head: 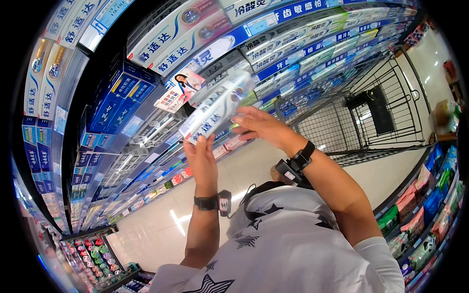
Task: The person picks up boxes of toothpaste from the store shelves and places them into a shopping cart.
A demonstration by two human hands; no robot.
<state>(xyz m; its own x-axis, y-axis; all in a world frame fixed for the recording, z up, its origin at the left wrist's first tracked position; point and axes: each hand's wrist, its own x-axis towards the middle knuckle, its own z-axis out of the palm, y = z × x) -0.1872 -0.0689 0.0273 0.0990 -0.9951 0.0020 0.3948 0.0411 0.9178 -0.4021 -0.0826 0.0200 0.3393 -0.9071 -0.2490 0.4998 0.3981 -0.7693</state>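
My left hand (pixel 201 154) grips the lower end of a white Sensodyne toothpaste box (pixel 218 106), thumb on the front. The box is tilted, its far end up to the right and blurred. By its right edge is my right hand (pixel 260 126), fingers spread; whether the fingertips touch the carton cannot be told. Behind the box, a shelf sign with a person's picture (pixel 187 88) sticks out among grey cartons. More boxes of the same brand (pixel 176 36) are stacked on the upper shelf.
A wire shopping cart (pixel 329 124) stands to my right, close to the shelves. Blue toothpaste cartons (pixel 119 99) fill a shelf on the left. Bagged goods (pixel 414 212) line a rack at the lower right. Pale tiled floor (pixel 154 230) lies between.
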